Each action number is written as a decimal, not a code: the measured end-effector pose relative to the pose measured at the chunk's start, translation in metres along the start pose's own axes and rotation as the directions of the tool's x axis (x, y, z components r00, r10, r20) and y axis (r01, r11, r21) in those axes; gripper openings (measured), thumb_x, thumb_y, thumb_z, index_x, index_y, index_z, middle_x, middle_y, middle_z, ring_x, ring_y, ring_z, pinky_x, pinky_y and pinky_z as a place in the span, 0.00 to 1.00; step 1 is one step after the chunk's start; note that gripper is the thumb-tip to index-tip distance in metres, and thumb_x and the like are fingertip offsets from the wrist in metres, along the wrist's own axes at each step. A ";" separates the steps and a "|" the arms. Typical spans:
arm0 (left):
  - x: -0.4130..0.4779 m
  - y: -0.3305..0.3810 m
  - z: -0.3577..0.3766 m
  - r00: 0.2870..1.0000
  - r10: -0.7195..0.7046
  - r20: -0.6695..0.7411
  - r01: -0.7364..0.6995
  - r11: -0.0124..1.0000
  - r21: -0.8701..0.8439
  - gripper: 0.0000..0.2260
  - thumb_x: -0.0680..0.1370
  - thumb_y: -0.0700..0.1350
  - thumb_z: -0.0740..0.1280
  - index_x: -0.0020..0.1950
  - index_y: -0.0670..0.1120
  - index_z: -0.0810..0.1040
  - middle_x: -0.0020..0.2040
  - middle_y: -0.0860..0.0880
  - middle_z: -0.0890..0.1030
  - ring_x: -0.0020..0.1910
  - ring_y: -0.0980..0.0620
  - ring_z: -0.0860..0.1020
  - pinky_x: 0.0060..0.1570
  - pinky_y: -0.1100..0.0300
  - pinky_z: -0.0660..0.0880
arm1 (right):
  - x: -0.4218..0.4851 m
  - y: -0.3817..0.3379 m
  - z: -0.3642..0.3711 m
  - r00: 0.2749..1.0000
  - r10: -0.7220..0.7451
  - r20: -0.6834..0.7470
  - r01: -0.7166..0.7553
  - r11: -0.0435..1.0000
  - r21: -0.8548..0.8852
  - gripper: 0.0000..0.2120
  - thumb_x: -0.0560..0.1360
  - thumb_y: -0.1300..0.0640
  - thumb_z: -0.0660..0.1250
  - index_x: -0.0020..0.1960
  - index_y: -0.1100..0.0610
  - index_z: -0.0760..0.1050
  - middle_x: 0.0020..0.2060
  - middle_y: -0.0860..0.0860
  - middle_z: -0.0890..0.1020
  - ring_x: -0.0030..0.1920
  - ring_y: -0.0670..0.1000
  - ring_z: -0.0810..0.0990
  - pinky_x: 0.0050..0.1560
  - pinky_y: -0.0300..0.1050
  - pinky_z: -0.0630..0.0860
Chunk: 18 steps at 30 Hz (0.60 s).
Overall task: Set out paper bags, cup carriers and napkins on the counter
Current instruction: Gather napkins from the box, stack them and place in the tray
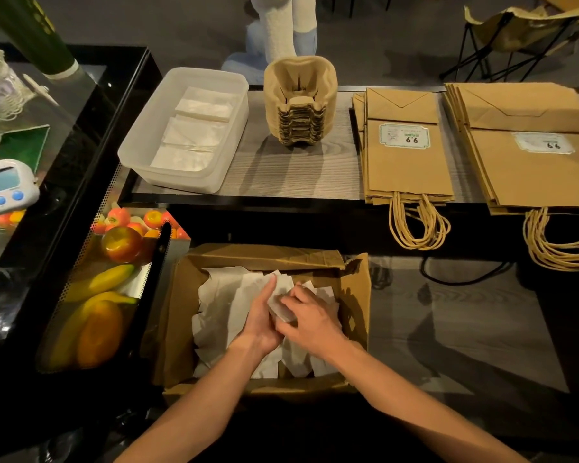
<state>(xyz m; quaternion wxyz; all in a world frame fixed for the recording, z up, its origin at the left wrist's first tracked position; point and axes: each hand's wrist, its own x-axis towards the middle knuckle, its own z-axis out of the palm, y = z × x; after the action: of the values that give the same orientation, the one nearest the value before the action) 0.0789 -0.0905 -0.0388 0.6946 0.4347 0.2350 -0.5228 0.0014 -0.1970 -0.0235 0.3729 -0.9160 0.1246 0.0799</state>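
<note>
Digital timer (pixel 4 185): white, blue buttons, far left on the black display case.

Fruit tray (pixel 81 262): perforated metal wall, beside the case; holds apples, bananas and an orange-coloured fruit.

Plastic container (pixel 147 128): translucent, rectangular, on the upper surface (pixel 264 175) at its left end. Folded napkins (pixel 198 128) lie inside in three overlapping stacks.

Loose napkins (pixel 221 302): white, crumpled and scattered, in the left part of the cardboard box.

Left hand (pixel 261 315): forearm enters from the lower left and reaches into the box, back of the hand up. One digit lies straight along the left edge of the napkin bundle (pixel 283 310); the others are hidden under it. Grip narrow, cupping the bundle from the left.

Napkin bundle: small white stack, held between both hands above the loose napkins, inside the box.

Cup carriers (pixel 300 101): moulded brown pulp, nested in one stack standing on the upper surface, just right of the plastic container.

Right hand (pixel 311 319): forearm enters from the lower right, back of the hand up, fingers curled over the right side of the bundle. Grip closed round the bundle, touching the left hand.

Cardboard box (pixel 355 295): open, flaps torn, on the lower surface in front of the person.

Paper bags (pixel 405 168): brown, flat, stacked on the upper surface right of the carriers, labelled, twisted handles hanging over the near edge.

Larger paper bags (pixel 532 175): second stack, far right, same label, handles also overhanging.
</note>
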 end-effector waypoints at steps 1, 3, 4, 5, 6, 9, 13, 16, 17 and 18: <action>0.000 0.001 0.000 1.000 0.002 -0.025 -0.002 1.000 0.025 0.26 0.79 0.61 0.67 0.64 0.40 0.82 0.60 0.39 0.82 0.63 0.41 0.80 0.72 0.45 0.70 | -0.001 0.001 -0.002 1.000 0.007 0.021 -0.009 0.997 0.076 0.18 0.81 0.45 0.63 0.68 0.48 0.75 0.58 0.43 0.72 0.57 0.43 0.73 0.61 0.41 0.72; 0.001 0.001 -0.005 1.000 -0.003 -0.018 0.004 0.999 0.050 0.23 0.81 0.56 0.65 0.65 0.39 0.81 0.60 0.37 0.81 0.61 0.40 0.79 0.66 0.44 0.72 | -0.006 0.005 -0.007 0.994 0.096 -0.050 -0.077 0.952 0.296 0.13 0.83 0.45 0.61 0.65 0.44 0.76 0.57 0.41 0.76 0.55 0.40 0.76 0.55 0.36 0.75; 0.000 0.002 -0.005 1.000 0.001 -0.010 -0.001 0.999 0.036 0.20 0.82 0.53 0.63 0.63 0.39 0.81 0.60 0.36 0.81 0.58 0.39 0.80 0.63 0.44 0.74 | -0.008 0.011 -0.007 0.978 0.182 -0.105 -0.132 0.920 0.369 0.10 0.84 0.46 0.61 0.61 0.43 0.77 0.55 0.42 0.78 0.52 0.40 0.78 0.50 0.34 0.76; -0.002 0.003 -0.006 1.000 0.011 -0.013 -0.010 0.999 0.036 0.17 0.83 0.51 0.62 0.59 0.40 0.83 0.58 0.37 0.82 0.54 0.40 0.81 0.60 0.45 0.75 | -0.007 0.018 -0.008 0.956 0.256 -0.141 -0.191 0.914 0.358 0.08 0.84 0.48 0.61 0.58 0.44 0.77 0.52 0.44 0.80 0.49 0.42 0.80 0.46 0.34 0.76; 0.000 0.003 -0.009 1.000 0.017 -0.021 -0.016 0.999 0.039 0.16 0.83 0.49 0.61 0.57 0.40 0.84 0.55 0.38 0.83 0.51 0.41 0.82 0.57 0.46 0.76 | -0.006 0.026 -0.010 0.936 0.324 -0.135 -0.283 0.924 0.257 0.06 0.84 0.50 0.61 0.58 0.45 0.76 0.52 0.45 0.81 0.49 0.44 0.80 0.46 0.37 0.77; 0.001 0.002 -0.014 0.994 0.008 -0.108 -0.001 0.998 0.065 0.16 0.83 0.48 0.62 0.60 0.40 0.83 0.53 0.40 0.86 0.50 0.45 0.85 0.57 0.49 0.77 | -0.003 0.044 -0.007 0.902 0.427 0.065 -0.414 0.897 -0.153 0.19 0.81 0.54 0.66 0.71 0.49 0.70 0.68 0.51 0.74 0.65 0.53 0.76 0.64 0.50 0.76; 0.007 0.002 -0.021 0.989 -0.035 -0.146 0.052 0.993 0.110 0.12 0.81 0.46 0.66 0.57 0.41 0.84 0.53 0.42 0.86 0.51 0.46 0.84 0.58 0.49 0.77 | -0.003 0.046 0.009 0.848 0.487 0.208 -0.428 0.861 -0.274 0.31 0.77 0.58 0.70 0.77 0.52 0.62 0.78 0.55 0.59 0.77 0.60 0.60 0.76 0.58 0.63; 0.007 0.003 -0.024 0.990 -0.047 -0.132 0.068 0.985 0.157 0.09 0.80 0.41 0.66 0.56 0.43 0.84 0.51 0.44 0.87 0.52 0.47 0.83 0.58 0.50 0.76 | -0.002 0.048 0.017 0.849 0.482 0.217 -0.356 0.824 -0.440 0.27 0.77 0.61 0.68 0.74 0.54 0.66 0.76 0.56 0.63 0.75 0.61 0.63 0.75 0.58 0.63; 0.006 0.003 -0.025 0.989 -0.047 -0.141 0.070 0.983 0.167 0.09 0.80 0.41 0.65 0.57 0.43 0.84 0.51 0.45 0.87 0.53 0.47 0.82 0.59 0.49 0.76 | -0.003 0.047 0.017 0.852 0.461 0.249 -0.300 0.819 -0.490 0.26 0.77 0.62 0.66 0.74 0.54 0.67 0.74 0.56 0.66 0.74 0.60 0.65 0.74 0.57 0.64; 0.007 0.003 -0.027 0.987 -0.045 -0.154 0.072 0.981 0.181 0.10 0.81 0.40 0.65 0.58 0.43 0.83 0.51 0.45 0.87 0.54 0.46 0.82 0.60 0.49 0.76 | -0.004 0.047 0.017 0.851 0.446 0.278 -0.252 0.810 -0.529 0.24 0.78 0.63 0.65 0.73 0.55 0.68 0.72 0.56 0.70 0.73 0.60 0.68 0.73 0.56 0.65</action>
<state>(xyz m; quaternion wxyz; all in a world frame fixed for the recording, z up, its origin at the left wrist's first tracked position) 0.0879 -0.0706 -0.0571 0.6158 0.5283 0.2492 -0.5288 -0.0172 -0.2167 -0.0652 0.1327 -0.9042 0.1942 0.3566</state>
